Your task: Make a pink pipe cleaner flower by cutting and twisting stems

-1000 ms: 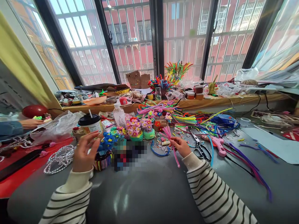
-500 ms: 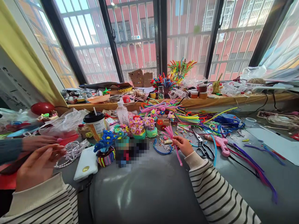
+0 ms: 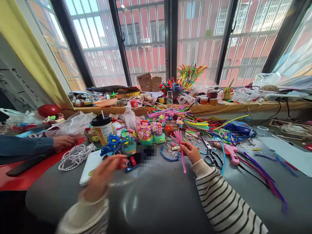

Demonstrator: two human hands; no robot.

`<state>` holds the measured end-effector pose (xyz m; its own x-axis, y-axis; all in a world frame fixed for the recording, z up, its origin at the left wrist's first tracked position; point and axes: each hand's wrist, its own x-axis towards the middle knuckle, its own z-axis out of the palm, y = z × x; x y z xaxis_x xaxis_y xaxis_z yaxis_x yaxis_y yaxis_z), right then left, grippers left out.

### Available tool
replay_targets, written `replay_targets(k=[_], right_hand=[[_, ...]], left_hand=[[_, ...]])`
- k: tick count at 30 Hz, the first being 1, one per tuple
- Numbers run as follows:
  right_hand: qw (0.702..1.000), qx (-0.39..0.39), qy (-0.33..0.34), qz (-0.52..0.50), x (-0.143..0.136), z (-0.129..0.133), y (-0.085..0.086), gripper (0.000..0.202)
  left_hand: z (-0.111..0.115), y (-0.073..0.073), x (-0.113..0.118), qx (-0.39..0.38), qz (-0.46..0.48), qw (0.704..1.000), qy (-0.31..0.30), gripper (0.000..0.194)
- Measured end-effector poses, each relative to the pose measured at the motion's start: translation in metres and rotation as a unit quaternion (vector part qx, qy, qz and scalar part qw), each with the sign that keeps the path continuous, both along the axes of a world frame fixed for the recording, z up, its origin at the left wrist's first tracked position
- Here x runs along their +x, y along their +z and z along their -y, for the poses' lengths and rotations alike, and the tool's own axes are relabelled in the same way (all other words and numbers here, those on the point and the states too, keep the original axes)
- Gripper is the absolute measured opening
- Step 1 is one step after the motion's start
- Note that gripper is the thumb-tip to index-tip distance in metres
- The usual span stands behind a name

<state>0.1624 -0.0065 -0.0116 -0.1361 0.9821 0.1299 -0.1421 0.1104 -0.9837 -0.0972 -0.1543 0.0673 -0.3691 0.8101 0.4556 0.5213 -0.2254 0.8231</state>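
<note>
My right hand pinches a bundle of pink pipe cleaners about its middle. The upper ends fan out above the fingers, and one long stem hangs down below. My left hand is smeared by motion over the grey table, in front of a white power bank and a phone; whether its fingers hold anything does not show. Behind it stands a pot of blue pipe-cleaner flowers. Pink pipe-cleaner flowers rise from a green pot farther back.
Scissors and a pink glue gun lie right of my right hand. A lidded cup and a water bottle stand at the back left. Pearl strands lie near another person's hand. Loose pipe cleaners pile up behind.
My left hand has swept right from the pearl strands to in front of the power bank and phone. The other person's hand shows more fully. My right hand keeps hold of the pink pipe cleaners.
</note>
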Motion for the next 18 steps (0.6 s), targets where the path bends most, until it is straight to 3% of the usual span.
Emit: replay_targets(k=[1,2,3,6,9,12,14,18], right_hand=[[1.0,0.003,0.005,-0.009,-0.001,0.0,-0.001,0.031],[1.0,0.005,0.014,-0.014,-0.002,0.001,-0.001,0.031],[1.0,0.006,0.027,-0.015,-0.002,0.001,-0.002,0.031],[0.997,0.002,0.073,-0.005,-0.004,0.002,-0.005,0.031],[0.993,-0.005,0.12,0.012,-0.006,0.004,-0.006,0.031],[0.988,-0.004,0.15,0.029,-0.007,0.006,-0.005,0.03],[0.99,0.013,0.134,0.042,-0.007,0.006,-0.003,0.029],[0.995,0.06,0.039,0.064,-0.006,0.005,0.0,0.029]], left_hand=[[-0.025,-0.009,0.02,-0.035,0.006,0.998,-0.06,0.032],[-0.049,-0.018,0.04,-0.097,0.055,0.981,-0.161,0.032],[-0.071,-0.028,0.06,-0.131,0.111,0.96,-0.223,0.032],[-0.113,-0.055,0.106,-0.136,0.219,0.93,-0.262,0.033],[-0.127,-0.07,0.128,-0.097,0.285,0.916,-0.265,0.03],[-0.13,-0.075,0.131,-0.073,0.301,0.911,-0.271,0.023],[-0.13,-0.077,0.13,-0.072,0.328,0.907,-0.255,0.022],[-0.13,-0.08,0.129,-0.117,0.383,0.878,-0.261,0.026]])
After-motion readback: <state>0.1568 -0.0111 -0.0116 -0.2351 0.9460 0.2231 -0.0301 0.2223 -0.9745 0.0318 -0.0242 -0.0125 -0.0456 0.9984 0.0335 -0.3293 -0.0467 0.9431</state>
